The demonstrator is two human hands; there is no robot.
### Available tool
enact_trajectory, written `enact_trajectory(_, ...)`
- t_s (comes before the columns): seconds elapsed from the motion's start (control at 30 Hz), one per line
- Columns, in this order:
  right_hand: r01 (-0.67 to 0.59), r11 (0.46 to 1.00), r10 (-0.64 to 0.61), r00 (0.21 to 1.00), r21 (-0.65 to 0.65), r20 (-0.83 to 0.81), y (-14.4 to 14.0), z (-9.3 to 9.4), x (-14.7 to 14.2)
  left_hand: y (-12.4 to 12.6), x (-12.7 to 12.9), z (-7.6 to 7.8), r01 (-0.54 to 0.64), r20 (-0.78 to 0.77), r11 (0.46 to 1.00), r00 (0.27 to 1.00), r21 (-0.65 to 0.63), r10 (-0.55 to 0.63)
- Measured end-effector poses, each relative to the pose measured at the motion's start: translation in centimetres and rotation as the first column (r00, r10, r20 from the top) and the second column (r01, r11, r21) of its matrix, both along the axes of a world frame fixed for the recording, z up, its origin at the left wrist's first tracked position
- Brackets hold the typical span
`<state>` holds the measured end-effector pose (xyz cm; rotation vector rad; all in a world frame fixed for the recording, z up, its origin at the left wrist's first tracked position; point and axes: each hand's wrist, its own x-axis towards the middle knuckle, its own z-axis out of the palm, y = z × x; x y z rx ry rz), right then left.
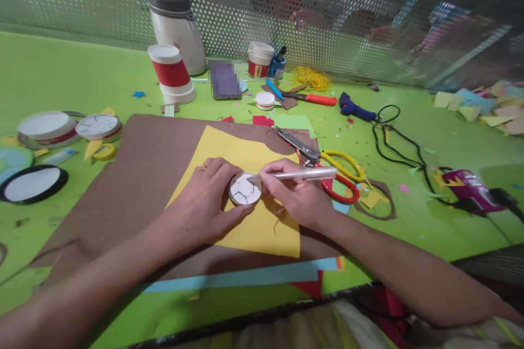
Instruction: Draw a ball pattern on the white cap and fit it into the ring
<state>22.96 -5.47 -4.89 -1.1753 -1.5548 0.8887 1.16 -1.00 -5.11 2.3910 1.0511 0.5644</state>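
A small round white disc (244,192) with dark lines drawn like a soccer ball lies on a yellow paper sheet (274,237). My left hand (208,196) grips the disc's left edge between thumb and fingers. In my right hand (297,191) is a pen (303,174) with a clear barrel, its tip touching the disc's upper right part. Just beyond the right hand lie scissors (301,144) with red and yellow handles. Brown paper (143,158) spreads beneath the yellow sheet.
Paper cups (172,73) and a white jug (176,27) stand at the back. A blue glue gun (356,108) trails a black cord to a purple box (470,188) at right. A red-handled cutter (321,100) lies ahead. Round lids (49,125) sit at left.
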Motion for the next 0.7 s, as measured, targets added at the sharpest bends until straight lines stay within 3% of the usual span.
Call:
enact_trajectory(0.17, 0.012, 1.000, -0.012, 1.000, -0.004, 0.014, 0.02, -0.03, 0.00, 0.04, 0.11, -0.29, 0.009, 0.026, 0.999, 1.000, 0.046, -0.010)
enact_trajectory(0.47, -0.003, 1.000, 0.003, 0.999, 0.000, 0.042, -0.04, 0.17, 0.07, -0.03, 0.14, 0.27, 0.005, 0.017, 1.000, 1.000, 0.001, -0.005)
enact_trajectory(0.7, 0.006, 1.000, -0.006, 0.998, -0.004, 0.066, -0.05, 0.23, 0.16, 0.12, 0.09, -0.20, -0.019, 0.020, 1.000, 1.000, 0.013, 0.018)
